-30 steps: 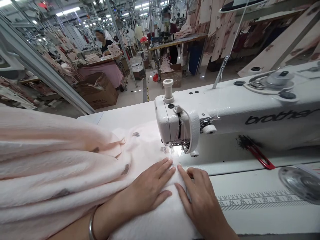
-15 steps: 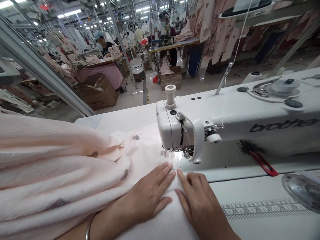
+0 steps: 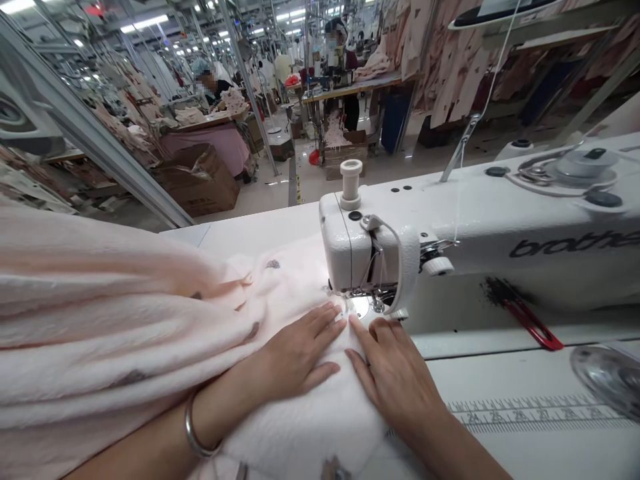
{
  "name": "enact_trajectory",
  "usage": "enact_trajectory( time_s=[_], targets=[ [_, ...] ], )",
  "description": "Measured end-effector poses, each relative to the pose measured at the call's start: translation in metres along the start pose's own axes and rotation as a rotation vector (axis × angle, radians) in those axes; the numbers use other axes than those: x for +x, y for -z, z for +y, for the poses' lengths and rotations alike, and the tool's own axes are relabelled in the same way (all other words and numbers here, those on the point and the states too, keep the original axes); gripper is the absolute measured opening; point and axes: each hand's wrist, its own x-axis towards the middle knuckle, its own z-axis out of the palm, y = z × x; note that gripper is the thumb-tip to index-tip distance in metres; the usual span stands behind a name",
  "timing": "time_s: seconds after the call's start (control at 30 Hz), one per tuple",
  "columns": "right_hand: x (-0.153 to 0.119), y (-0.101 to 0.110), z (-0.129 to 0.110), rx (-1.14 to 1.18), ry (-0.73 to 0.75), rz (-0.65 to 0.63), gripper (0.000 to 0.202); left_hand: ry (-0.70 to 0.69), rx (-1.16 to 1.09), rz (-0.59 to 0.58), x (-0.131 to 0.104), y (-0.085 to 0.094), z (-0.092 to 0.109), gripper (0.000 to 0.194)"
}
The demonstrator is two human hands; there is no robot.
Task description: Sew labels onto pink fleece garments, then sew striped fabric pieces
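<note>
- Your left hand [image 3: 300, 350]: flat, thumb apart, on pink fabric [image 3: 305, 433], near left.
- Your right hand [image 3: 403, 373]: thumb, forefinger apart, on its edge.
- Sewing machine [image 3: 480, 207], right: "brothe", cut off.
- Ruler scale [image 3: 533, 415], near right: "24" to "29".

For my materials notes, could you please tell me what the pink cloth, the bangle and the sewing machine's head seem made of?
Pink cloth: probably plush fleece, soft and matte, judging by its fuzzy surface; fibre unclear.
Bangle: likely metal, polished, given its silvery shine.
Sewing machine's head: perhaps painted metal, glossy white, with a pebbled surface catching light.
</note>
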Motion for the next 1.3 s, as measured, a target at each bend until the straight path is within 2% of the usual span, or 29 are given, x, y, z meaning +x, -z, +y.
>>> enact_trajectory(
  time_s=[0.57, 0.77, 0.93, 1.3],
  targets=[
    [0.0, 0.0, 0.004, -0.006, -0.01, -0.011, 0.039, -0.004, -0.041, 0.003, 0.002, 0.002, -0.004, 0.058],
    [0.003, -0.004, 0.005, -0.025, -0.026, 0.005, 0.037, 0.002, -0.042, 0.001, 0.01, 0.007, -0.013, 0.055],
    [0.003, -0.004, 0.004, -0.017, -0.05, 0.032, 0.036, 0.023, -0.031, 0.027, 0.013, 0.004, -0.018, 0.055],
    [-0.006, 0.01, -0.008, 0.083, -0.036, 0.057, 0.031, 0.031, -0.017, 0.052, 0.01, 0.004, -0.01, 0.053]
  ],
)
